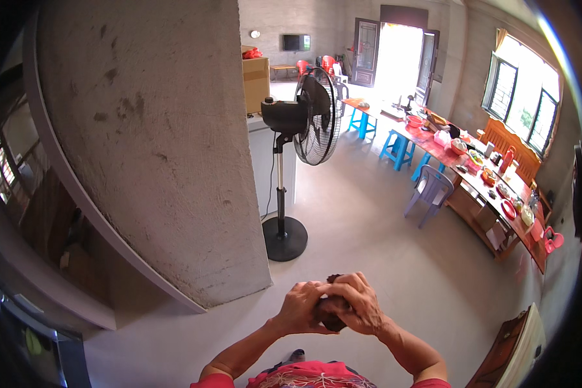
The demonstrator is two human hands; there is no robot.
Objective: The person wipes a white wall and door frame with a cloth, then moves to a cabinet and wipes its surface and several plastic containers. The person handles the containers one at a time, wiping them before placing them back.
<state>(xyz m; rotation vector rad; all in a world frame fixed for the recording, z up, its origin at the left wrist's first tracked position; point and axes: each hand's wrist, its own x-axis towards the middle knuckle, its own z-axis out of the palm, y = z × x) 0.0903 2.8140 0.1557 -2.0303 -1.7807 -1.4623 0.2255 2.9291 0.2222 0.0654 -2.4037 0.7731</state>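
**Though most of it is covered, the dark brown lump [332, 321] looks rough**

While the left hand [299, 307] curls around its left side and the right hand [362, 305] bends over its top and right, the lump is held above the floor [362, 223], in front of the red shirt [317, 370]. It is probably light and fairly firm, perhaps crumbly at the edges; a grip from both sides seems safest. Slipperiness cannot be judged.

Ahead and left, a pedestal fan [283, 116] and a rough concrete wall [155, 161] hem in that side. Farther right, a purple plastic chair [432, 187] and blue stools [396, 150] partly obstruct the long table [441, 155].
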